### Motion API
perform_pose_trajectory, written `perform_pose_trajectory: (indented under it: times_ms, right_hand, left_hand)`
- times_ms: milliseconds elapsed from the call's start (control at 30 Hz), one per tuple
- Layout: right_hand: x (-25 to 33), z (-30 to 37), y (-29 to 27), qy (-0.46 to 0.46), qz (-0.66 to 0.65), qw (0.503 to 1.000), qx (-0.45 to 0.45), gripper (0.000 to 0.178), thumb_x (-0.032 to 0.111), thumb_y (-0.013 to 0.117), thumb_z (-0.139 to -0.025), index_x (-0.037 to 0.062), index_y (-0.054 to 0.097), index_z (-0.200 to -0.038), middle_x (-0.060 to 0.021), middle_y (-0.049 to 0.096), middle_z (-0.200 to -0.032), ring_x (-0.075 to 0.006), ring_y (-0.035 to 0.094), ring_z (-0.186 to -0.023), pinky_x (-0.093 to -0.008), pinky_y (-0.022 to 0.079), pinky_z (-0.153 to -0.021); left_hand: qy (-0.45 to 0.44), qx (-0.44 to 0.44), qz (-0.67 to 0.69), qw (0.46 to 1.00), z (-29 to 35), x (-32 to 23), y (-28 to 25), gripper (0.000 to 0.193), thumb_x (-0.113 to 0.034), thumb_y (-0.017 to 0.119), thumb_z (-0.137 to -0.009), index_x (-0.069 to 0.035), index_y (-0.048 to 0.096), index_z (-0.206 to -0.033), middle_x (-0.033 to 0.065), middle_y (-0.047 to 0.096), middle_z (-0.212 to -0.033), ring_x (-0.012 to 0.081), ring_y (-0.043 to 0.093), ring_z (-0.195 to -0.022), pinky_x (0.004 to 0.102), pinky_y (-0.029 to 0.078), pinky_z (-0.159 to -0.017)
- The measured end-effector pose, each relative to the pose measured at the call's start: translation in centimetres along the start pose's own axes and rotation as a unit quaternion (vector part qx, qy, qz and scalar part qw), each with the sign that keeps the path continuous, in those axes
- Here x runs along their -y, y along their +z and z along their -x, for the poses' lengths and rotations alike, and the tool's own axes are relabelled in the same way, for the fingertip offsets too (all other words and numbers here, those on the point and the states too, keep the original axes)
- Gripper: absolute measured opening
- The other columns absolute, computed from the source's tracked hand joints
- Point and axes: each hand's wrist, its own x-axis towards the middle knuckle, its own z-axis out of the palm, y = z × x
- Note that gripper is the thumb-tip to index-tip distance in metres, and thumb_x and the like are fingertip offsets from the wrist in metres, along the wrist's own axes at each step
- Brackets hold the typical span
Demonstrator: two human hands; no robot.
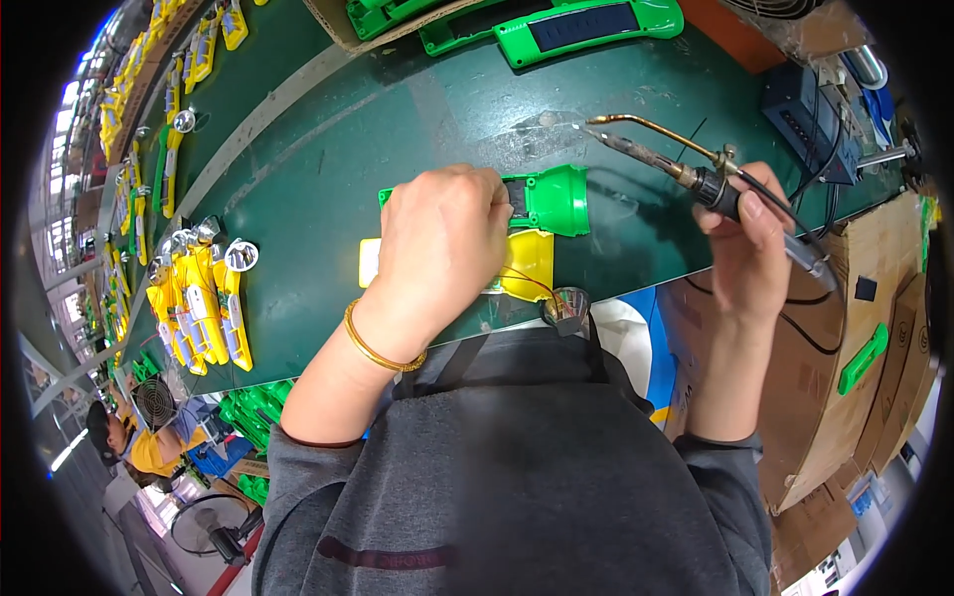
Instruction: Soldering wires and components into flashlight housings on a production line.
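My right hand [747, 243] grips a soldering iron [708, 186] by its dark handle, tip pointing up and left. A thin curved brass tube [656, 127] is clamped along the iron. My left hand [442, 228] is closed, knuckles up, over a green plastic flashlight casing [559, 201] on the bench; its fingertips and whatever they pinch are hidden. Just nearer to me lies a yellow casing half [534, 266], partly under the left wrist. Red and dark wires run from it to a round lamp head [568, 308] at the bench edge. The iron's tip touches nothing.
Several yellow assemblies with silver reflectors [204, 303] stand at the left of the green bench [298, 164]. Green casings [596, 30] and a carton are at the back. A blue soldering station [810, 119] sits right, above cardboard boxes [825, 368]. Another person [149, 447] works far left.
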Motion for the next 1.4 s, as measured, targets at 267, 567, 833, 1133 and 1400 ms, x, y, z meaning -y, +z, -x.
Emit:
perform_pose_trajectory:
  times_ms: [267,567,833,1133,1400]
  right_hand:
    - [-3.9,1.2,4.4,-0.009,-0.236,0.966,-0.107,0.023,0.023,0.051,-0.088,0.0025,0.052,-0.098,-0.0070,0.057,-0.087,-0.0156,0.050,-0.077,-0.0336,0.040,-0.078]
    - [-4.2,0.4,5.5,0.009,-0.286,0.950,-0.124,0.021,0.023,0.048,-0.091,0.0035,0.056,-0.091,-0.0053,0.058,-0.075,-0.0162,0.052,-0.077,-0.0352,0.040,-0.081]
    - [-4.2,0.5,5.4,0.020,-0.298,0.945,-0.131,0.023,0.024,0.049,-0.090,0.0019,0.057,-0.092,-0.0061,0.056,-0.073,-0.0171,0.050,-0.074,-0.0351,0.041,-0.079]
    - [-3.8,0.8,5.0,0.028,-0.288,0.944,-0.160,0.026,0.024,0.051,-0.089,-0.0001,0.058,-0.093,-0.0064,0.056,-0.073,-0.0167,0.049,-0.074,-0.0338,0.041,-0.076]
    - [-4.2,0.9,4.6,0.033,-0.283,0.944,-0.167,0.026,0.024,0.051,-0.089,-0.0007,0.059,-0.093,-0.0061,0.056,-0.072,-0.0162,0.049,-0.072,-0.0324,0.041,-0.073]
  left_hand:
    - [0.000,0.021,-0.019,1.000,-0.3,-0.3,-0.7,0.006,-0.008,0.063,-0.067,-0.004,0.061,-0.070,0.0149,0.060,-0.065,0.0336,0.061,-0.062,0.0429,0.047,-0.055]
    - [0.013,0.023,-0.058,0.998,-1.1,-0.8,-1.7,0.052,-0.005,0.070,-0.060,-0.003,0.050,-0.109,0.0159,0.056,-0.102,0.0324,0.054,-0.097,0.0436,0.039,-0.084]
    - [0.060,-0.017,-0.038,0.997,-1.2,0.5,-0.9,0.074,-0.007,0.073,-0.059,0.003,0.041,-0.126,0.0230,0.044,-0.121,0.0378,0.041,-0.115,0.0436,0.034,-0.097]
    - [0.054,0.007,0.013,0.998,-0.9,1.6,-1.1,0.071,-0.012,0.073,-0.065,0.000,0.042,-0.128,0.0220,0.045,-0.125,0.0364,0.040,-0.119,0.0413,0.033,-0.100]
    - [-0.031,-0.080,0.138,0.987,0.4,4.0,-3.8,0.041,-0.012,0.069,-0.073,-0.001,0.057,-0.110,0.0150,0.058,-0.108,0.0308,0.054,-0.102,0.0369,0.042,-0.089]
